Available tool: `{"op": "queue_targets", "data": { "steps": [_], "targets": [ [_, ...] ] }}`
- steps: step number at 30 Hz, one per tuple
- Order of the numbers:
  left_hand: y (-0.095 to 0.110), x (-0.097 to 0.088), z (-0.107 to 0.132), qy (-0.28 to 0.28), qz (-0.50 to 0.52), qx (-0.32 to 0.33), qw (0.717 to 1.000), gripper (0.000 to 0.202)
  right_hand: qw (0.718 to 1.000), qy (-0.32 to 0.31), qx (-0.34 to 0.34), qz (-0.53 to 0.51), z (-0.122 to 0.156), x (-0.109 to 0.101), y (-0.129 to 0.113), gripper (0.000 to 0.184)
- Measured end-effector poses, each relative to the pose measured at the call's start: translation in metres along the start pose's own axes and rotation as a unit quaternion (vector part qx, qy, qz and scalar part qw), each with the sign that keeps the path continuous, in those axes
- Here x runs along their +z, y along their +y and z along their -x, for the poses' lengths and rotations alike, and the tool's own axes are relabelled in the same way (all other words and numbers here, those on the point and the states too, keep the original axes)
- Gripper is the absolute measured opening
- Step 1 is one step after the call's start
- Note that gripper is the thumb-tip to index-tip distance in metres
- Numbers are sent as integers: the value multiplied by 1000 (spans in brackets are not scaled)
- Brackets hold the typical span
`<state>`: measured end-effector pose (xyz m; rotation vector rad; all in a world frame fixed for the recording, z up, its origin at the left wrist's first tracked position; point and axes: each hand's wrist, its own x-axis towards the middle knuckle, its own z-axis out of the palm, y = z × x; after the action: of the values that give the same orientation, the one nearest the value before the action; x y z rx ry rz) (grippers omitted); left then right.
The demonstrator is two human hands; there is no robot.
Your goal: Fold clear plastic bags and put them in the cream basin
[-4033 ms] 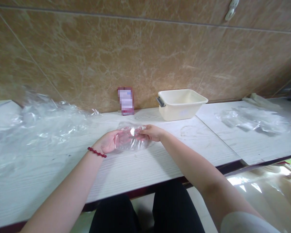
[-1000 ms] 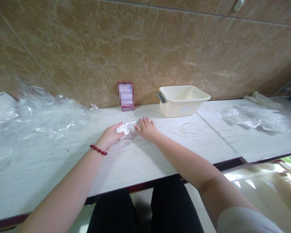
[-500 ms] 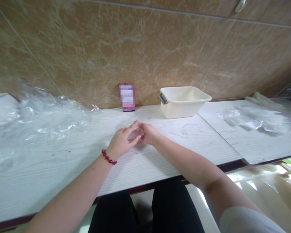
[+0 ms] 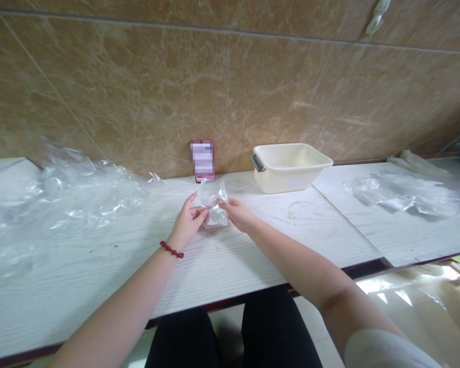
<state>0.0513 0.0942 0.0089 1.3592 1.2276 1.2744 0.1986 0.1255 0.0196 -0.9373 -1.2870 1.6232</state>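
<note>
Clear plastic bag (image 4: 213,205) gathered up on a white table (image 4: 99,276)

The bag is crumpled into a loose bundle between the person's hands, near the table's middle. Its long axis runs away from the person, tilting slightly, with the narrower top end pointing toward a pixelated card (image 4: 202,159) by the wall. The wider lower end seems to rest on the table.

The left hand (image 4: 188,221), wearing a red bead bracelet (image 4: 171,249), is half open, with its fingers against the bag's left side; the shiny film makes it hard to tell whether they grip it. The right hand (image 4: 235,213) is nearly closed, its fingertips (image 4: 223,204) pinching the bag's right side.

A cream plastic tub (image 4: 276,183) sits just right of the card. Heaps of plastic film lie on the table at left (image 4: 69,199) and right (image 4: 402,194).
</note>
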Motion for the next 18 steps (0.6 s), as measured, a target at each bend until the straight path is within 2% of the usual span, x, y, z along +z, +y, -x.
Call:
{"op": "queue_targets", "data": {
  "steps": [3, 5, 9, 12, 15, 18],
  "targets": [
    [-5, -4, -2, -16, -103, 45, 994, 64, 995, 49, 45, 69, -3, -10, -3, 17],
    [-5, -4, -2, -29, -136, 53, 989, 63, 992, 53, 77, 85, -3, -15, -5, 17],
    [1, -1, 1, -35, -117, 46, 991, 64, 991, 53, 119, 25, -2, -16, -10, 9],
    [4, 0, 2, -31, -62, 37, 997, 67, 990, 40, 128, -41, -1, -17, -19, 12],
    [3, -2, 1, -26, -6, 45, 999, 65, 992, 17, 108, -64, -2, -31, -49, 20],
    [-2, -4, -1, -23, -24, 50, 998, 58, 998, 29, 17, -52, -8, -67, -101, 26]
  ]
}}
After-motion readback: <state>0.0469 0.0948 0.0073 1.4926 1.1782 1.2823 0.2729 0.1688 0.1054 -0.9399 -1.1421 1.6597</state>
